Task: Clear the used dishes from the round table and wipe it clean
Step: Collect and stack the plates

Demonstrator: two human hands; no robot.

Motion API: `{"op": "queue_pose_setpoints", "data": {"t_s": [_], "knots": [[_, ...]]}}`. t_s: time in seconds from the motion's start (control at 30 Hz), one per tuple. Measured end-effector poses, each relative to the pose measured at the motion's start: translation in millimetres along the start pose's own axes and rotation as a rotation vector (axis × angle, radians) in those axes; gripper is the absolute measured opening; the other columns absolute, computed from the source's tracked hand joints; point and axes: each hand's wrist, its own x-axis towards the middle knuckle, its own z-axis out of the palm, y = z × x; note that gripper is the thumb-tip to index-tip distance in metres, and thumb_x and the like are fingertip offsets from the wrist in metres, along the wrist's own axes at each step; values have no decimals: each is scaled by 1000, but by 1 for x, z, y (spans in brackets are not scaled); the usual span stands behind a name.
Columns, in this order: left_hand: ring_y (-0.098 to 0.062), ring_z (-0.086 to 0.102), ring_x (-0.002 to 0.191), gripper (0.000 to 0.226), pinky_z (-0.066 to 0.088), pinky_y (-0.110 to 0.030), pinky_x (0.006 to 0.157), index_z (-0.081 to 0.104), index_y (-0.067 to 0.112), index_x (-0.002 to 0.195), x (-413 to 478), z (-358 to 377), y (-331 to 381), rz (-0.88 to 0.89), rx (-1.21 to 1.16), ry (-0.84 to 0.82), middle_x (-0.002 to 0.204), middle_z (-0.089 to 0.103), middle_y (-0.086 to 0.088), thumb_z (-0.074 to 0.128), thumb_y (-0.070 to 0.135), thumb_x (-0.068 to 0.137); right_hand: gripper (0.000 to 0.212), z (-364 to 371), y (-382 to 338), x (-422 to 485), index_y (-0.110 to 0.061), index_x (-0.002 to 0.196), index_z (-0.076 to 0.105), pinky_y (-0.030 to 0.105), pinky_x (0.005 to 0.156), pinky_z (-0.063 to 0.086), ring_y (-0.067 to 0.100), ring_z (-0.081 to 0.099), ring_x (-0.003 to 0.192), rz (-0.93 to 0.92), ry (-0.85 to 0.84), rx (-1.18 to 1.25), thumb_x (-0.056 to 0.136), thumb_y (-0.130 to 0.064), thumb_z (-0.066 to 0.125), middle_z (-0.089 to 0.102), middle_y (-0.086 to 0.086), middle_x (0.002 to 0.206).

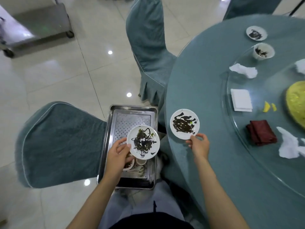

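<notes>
My left hand [118,152] grips the rim of a white plate [143,142] smeared with dark sauce and held above the metal tray [109,129]. My right hand [198,143] pinches the near edge of a second dirty white plate [184,123] at the rim of the round teal table [206,90]. Small white cups [141,161] lie in the tray under the left plate. Farther back on the table stand a dirty saucer [256,33] and a dirty cup [263,51].
The glass turntable [257,129] carries crumpled white napkins [244,71], a folded white napkin [241,100], a dark red cloth [261,132], yellow scraps [269,106] and a yellow dish [297,101]. Teal-covered chairs [59,142] flank the tray; a steel cart [36,27] stands far left.
</notes>
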Motion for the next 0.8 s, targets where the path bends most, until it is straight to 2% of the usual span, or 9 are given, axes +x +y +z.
{"op": "queue_pose_setpoints", "data": {"t_s": [0.07, 0.23, 0.37, 0.43, 0.53, 0.63, 0.73, 0.8], "knots": [[-22, 77, 98, 29, 63, -47, 85, 62, 17, 128, 6, -16, 0, 8, -8, -49, 119, 74, -10, 64, 11, 100, 16, 5, 7, -33, -11, 109, 58, 24, 53, 51, 13, 68, 58, -52, -25, 25, 95, -5, 63, 72, 9, 72], [-20, 77, 95, 32, 64, -47, 84, 64, 19, 128, 19, -70, 9, 11, 17, -220, 118, 74, -9, 68, 13, 97, 13, 29, 32, -118, -14, 106, 62, 22, 58, 52, 12, 66, 60, -156, -105, 13, 97, -7, 66, 74, 6, 75], [-20, 76, 101, 30, 64, -44, 85, 67, 24, 126, 17, -117, 17, 16, 17, -330, 116, 76, -7, 69, 16, 97, 11, 54, 51, -189, -16, 104, 64, 32, 67, 56, 15, 69, 64, -206, -119, -61, 97, -9, 69, 76, 6, 76], [-20, 76, 103, 30, 64, -43, 85, 67, 25, 125, 11, -135, 18, 7, -10, -364, 113, 77, -5, 69, 16, 97, 9, 64, 56, -225, -16, 106, 66, 27, 65, 56, 16, 70, 67, -234, -122, -90, 98, -12, 68, 78, 6, 80], [-20, 76, 101, 30, 64, -42, 83, 67, 23, 124, 0, -148, 17, 2, -10, -415, 109, 78, -5, 70, 14, 96, 7, 71, 59, -268, -18, 107, 67, 17, 60, 51, 16, 72, 70, -288, -86, -129, 100, -15, 66, 78, 3, 80], [-21, 77, 95, 29, 64, -43, 82, 67, 22, 124, -12, -154, 13, 5, 21, -448, 107, 78, -7, 69, 12, 97, 6, 74, 66, -295, -24, 105, 68, 10, 65, 50, 7, 72, 72, -359, -29, -229, 100, -20, 66, 77, -7, 78], [-22, 77, 95, 28, 64, -43, 81, 67, 21, 125, -18, -157, 17, 31, 67, -464, 108, 78, -6, 68, 13, 98, 7, 79, 75, -306, -26, 105, 71, 9, 66, 50, 0, 70, 73, -398, 24, -234, 99, -23, 67, 75, -16, 79], [-22, 77, 96, 28, 64, -40, 79, 67, 20, 125, -18, -165, 20, 58, 101, -448, 110, 78, -6, 68, 13, 97, 8, 86, 79, -306, -26, 105, 72, 15, 67, 55, 2, 71, 78, -395, 39, -200, 100, -24, 66, 75, -19, 84]]}}
